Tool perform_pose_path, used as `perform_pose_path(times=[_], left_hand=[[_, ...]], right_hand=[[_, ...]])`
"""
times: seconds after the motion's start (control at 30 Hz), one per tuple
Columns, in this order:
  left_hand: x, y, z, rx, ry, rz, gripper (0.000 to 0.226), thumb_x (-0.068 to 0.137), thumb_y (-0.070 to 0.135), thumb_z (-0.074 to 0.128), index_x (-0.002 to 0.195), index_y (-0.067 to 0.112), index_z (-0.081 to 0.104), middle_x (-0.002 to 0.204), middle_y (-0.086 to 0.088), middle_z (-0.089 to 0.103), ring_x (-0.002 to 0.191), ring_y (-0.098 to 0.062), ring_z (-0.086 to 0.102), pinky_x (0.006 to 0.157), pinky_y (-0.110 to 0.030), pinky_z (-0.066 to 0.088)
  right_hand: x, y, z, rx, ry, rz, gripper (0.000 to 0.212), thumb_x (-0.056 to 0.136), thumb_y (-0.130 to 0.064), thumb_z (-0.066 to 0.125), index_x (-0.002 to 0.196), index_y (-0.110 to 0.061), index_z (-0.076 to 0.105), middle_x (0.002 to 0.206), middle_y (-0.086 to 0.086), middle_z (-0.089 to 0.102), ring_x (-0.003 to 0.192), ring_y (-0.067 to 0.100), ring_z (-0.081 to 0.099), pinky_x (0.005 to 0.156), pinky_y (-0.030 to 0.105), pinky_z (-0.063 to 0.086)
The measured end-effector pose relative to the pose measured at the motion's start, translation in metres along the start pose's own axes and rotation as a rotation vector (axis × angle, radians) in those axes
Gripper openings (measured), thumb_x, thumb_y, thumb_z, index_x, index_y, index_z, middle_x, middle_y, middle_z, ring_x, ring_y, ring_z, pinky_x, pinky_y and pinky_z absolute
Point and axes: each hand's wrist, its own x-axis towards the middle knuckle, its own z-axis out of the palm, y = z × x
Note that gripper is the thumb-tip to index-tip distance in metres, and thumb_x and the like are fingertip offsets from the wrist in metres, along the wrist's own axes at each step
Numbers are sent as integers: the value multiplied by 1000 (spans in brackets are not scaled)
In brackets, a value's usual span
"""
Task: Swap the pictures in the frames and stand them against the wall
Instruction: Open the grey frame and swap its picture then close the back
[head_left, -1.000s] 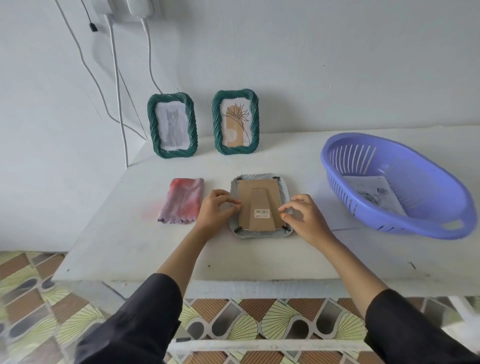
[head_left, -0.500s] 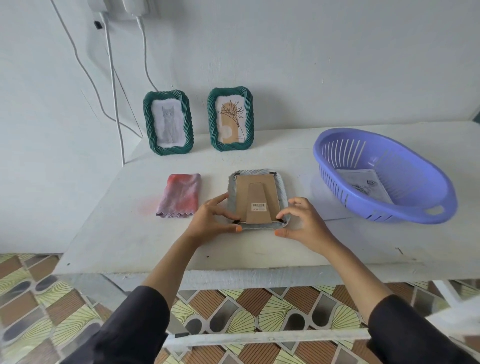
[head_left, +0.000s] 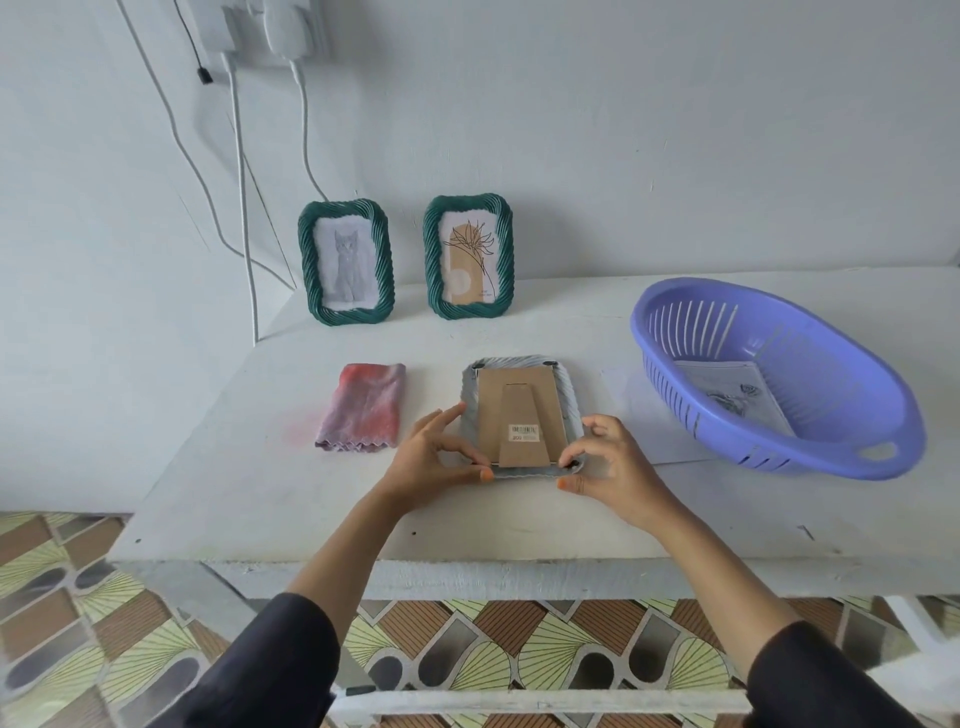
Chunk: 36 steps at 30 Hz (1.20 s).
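A grey frame (head_left: 569, 395) lies face down on the white table (head_left: 260, 488), its brown cardboard back and stand (head_left: 521, 415) facing up. My left hand (head_left: 434, 457) pinches the frame's near left corner, thumb under the edge. My right hand (head_left: 615, 465) grips the near right corner, fingertips on a black clip. Two green frames stand against the wall: one with a cat picture (head_left: 345, 262), one with a plant drawing (head_left: 469, 257).
A folded pink-grey cloth (head_left: 363, 405) lies left of the grey frame. A purple plastic basket (head_left: 779, 379) at the right holds a printed sheet (head_left: 737, 395). White cables (head_left: 239, 171) hang down the wall at the back left. The table's front edge is close below my hands.
Both hands slid from the frame's sides down to its near corners and now grip them. The frame itself stays in the same spot.
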Motion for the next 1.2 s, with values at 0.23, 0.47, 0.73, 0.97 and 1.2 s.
perform_pose_path(times=[0.23, 0.47, 0.73, 0.97, 1.2], left_hand=[[18, 1, 11, -209, 308, -172, 13, 85, 24, 67, 97, 24, 68, 117, -4, 60, 106, -19, 54, 87, -27, 39], [45, 8, 23, -36, 373, -299, 18, 83, 27, 67, 99, 21, 72, 112, -5, 64, 107, -29, 56, 84, -34, 47], [55, 13, 28, 11, 427, -355, 25, 78, 29, 71, 101, 20, 72, 116, -2, 66, 110, -21, 59, 87, -34, 50], [58, 15, 29, -38, 439, -403, 26, 75, 26, 74, 100, 18, 74, 113, -3, 68, 104, -20, 62, 83, -34, 52], [64, 16, 25, -259, 418, -472, 24, 70, 20, 79, 93, 14, 75, 105, -9, 71, 100, -22, 64, 90, -38, 53]], right_hand=[[-2, -7, -7, 25, -86, 38, 29, 71, -19, 79, 79, -41, 61, 127, 0, 36, 128, 7, 30, 103, 21, 21], [41, -7, -19, -219, 55, 132, 36, 86, -35, 60, 122, -28, 58, 128, 0, 52, 121, 18, 48, 100, 34, 37], [54, 2, -12, -362, 75, 154, 37, 88, -36, 57, 124, -25, 58, 135, -4, 50, 125, 21, 40, 101, 30, 27], [60, 3, -14, -364, 59, 163, 39, 88, -37, 57, 125, -27, 57, 138, -6, 48, 127, 21, 38, 105, 35, 25], [60, 4, -14, -378, 63, 168, 37, 90, -36, 54, 126, -29, 55, 139, -7, 46, 128, 20, 36, 104, 33, 23]])
